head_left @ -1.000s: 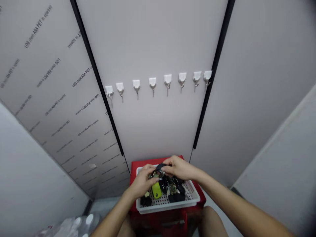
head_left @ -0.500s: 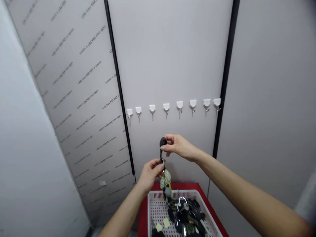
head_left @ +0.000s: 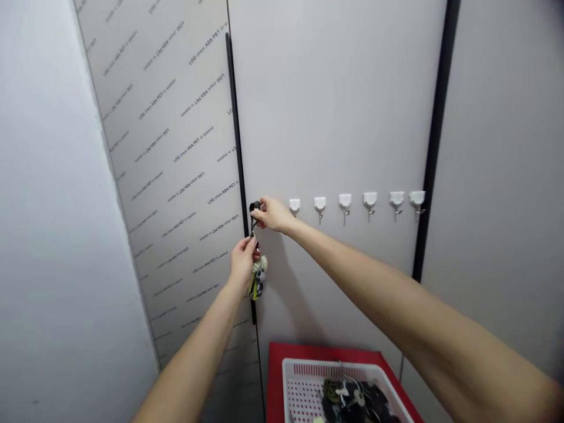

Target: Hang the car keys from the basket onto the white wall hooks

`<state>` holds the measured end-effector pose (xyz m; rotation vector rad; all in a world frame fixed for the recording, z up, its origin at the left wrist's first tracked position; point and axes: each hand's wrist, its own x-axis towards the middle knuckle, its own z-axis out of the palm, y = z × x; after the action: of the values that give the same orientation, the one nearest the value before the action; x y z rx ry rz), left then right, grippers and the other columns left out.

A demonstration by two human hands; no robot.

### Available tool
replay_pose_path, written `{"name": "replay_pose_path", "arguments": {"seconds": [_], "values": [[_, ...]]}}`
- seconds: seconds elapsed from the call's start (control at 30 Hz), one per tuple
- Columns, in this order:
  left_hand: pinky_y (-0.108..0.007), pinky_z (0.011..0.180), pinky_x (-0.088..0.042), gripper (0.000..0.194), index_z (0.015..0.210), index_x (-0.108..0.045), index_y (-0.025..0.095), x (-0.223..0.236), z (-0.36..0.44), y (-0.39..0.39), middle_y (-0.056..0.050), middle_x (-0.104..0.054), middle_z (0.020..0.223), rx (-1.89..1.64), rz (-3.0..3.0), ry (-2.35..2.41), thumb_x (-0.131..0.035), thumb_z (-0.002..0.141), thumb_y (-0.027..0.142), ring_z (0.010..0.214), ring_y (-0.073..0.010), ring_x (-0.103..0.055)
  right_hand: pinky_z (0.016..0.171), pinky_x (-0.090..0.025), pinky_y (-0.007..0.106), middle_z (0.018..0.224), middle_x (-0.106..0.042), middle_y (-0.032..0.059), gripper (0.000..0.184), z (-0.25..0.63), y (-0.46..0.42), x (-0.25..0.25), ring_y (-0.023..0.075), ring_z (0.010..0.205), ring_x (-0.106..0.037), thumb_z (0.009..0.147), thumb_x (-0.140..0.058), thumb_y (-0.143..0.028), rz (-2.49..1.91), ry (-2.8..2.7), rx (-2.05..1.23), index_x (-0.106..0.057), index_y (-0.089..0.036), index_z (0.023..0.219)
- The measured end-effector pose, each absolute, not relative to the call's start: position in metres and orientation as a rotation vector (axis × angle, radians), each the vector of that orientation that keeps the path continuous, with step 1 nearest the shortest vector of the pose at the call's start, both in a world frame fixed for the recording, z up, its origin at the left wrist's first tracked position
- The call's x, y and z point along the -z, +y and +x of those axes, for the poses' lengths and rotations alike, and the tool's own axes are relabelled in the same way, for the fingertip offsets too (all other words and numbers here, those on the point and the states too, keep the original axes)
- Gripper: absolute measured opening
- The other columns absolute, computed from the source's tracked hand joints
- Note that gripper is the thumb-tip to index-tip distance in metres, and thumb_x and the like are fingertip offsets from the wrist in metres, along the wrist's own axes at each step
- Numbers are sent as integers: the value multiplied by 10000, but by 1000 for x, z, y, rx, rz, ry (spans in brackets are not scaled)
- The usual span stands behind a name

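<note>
A keychain (head_left: 259,277) with pale green, grey and yellow charms hangs below my hands, close to the left end of a row of hooks. Its black strap loop (head_left: 254,206) is pinched at the top by my right hand (head_left: 275,215). Lower down, my left hand (head_left: 243,258) grips the same keychain just above the charms, fingers closed. My right hand is level with the white wall hooks (head_left: 319,204) and covers the panel at the row's left end, so the leftmost hooks there are hidden. I cannot tell whether the loop touches a hook.
Below, a white plastic basket (head_left: 304,368) holds keys and dark key fobs (head_left: 356,399) on a red surface (head_left: 275,376). A black vertical strip (head_left: 238,135) runs beside my hands. Printed panelling (head_left: 176,176) lies to the left.
Both hands have moved up and left with the keychain, from above the basket to the left end of the hook row. The view has shifted left.
</note>
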<state>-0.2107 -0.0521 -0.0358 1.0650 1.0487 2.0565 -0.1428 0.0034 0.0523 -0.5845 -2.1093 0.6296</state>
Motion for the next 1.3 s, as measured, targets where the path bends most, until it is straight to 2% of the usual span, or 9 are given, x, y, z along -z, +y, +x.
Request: {"name": "replay_pose_path", "arguments": {"seconds": [0.13,0.4,0.5,0.7,0.87,1.03,1.13,1.23,1.3], "values": [[-125,365,-288,184,631,-465,127,35,-220,-49,51,-430,495,-2082,1040,1098,-513,576,296,366,-5,-362,410,-372,168,537,-536,-12,190,-156,3,-58,64,401,-481,671,-444,-162,-719,-2183,-417,-433,-142,859],[-137,334,-262,190,621,-441,136,49,-219,-34,61,-415,442,-1928,1010,1175,-508,577,309,307,-9,-342,619,-373,223,811,-579,99,204,-161,1,-55,163,762,-522,690,-407,-195,-992,-2315,341,-517,-142,853],[-140,333,-261,185,575,-428,135,55,-218,-31,60,-406,411,-1827,1051,1219,-476,603,311,297,-13,-337,605,-380,234,832,-574,97,260,-160,-1,-53,179,774,-519,665,-440,-212,-1036,-2323,439,-497,-151,910],[-158,322,-244,188,538,-460,121,63,-218,-37,39,-413,378,-1732,1132,1307,-474,612,293,297,-40,-357,584,-392,247,786,-584,110,186,-160,-6,-55,196,742,-532,631,-455,-146,-1047,-2482,512,-572,-127,774],[-174,401,-314,149,736,-519,99,70,-223,-38,33,-453,466,-1842,1117,1446,-474,614,172,376,-40,-382,635,-381,272,832,-572,93,270,-141,-14,-43,191,783,-514,685,-395,-221,-933,-2462,487,-523,-151,912],[-192,609,-375,314,888,-487,140,98,-225,-51,-20,-514,807,-1997,1174,1645,-508,574,133,645,-64,-470,664,-350,290,884,-556,67,336,-83,-13,20,188,806,-490,712,-332,-320,-959,-2579,309,-463,-195,995],[-215,648,-384,271,876,-490,149,127,-211,-67,-34,-518,837,-1984,1372,1707,-472,607,164,707,-87,-480,585,-356,252,791,-590,57,307,-39,-16,80,176,706,-519,669,-390,-310,-1085,-2735,141,-522,-192,920],[-228,649,-388,230,854,-502,145,167,-181,-84,-36,-537,795,-1560,1615,1689,-433,637,175,674,-93,-481,482,-337,197,650,-607,33,224,-2,-23,142,135,568,-526,605,-465,-264,-1150,-2883,-37,-586,-197,782],[-237,664,-384,226,840,-515,158,197,-157,-89,-33,-544,795,-1157,1826,1656,-437,628,161,665,-99,-483,487,-333,191,649,-606,33,192,15,-28,175,134,583,-527,594,-471,-233,-1222,-2952,-176,-595,-200,736]]}}
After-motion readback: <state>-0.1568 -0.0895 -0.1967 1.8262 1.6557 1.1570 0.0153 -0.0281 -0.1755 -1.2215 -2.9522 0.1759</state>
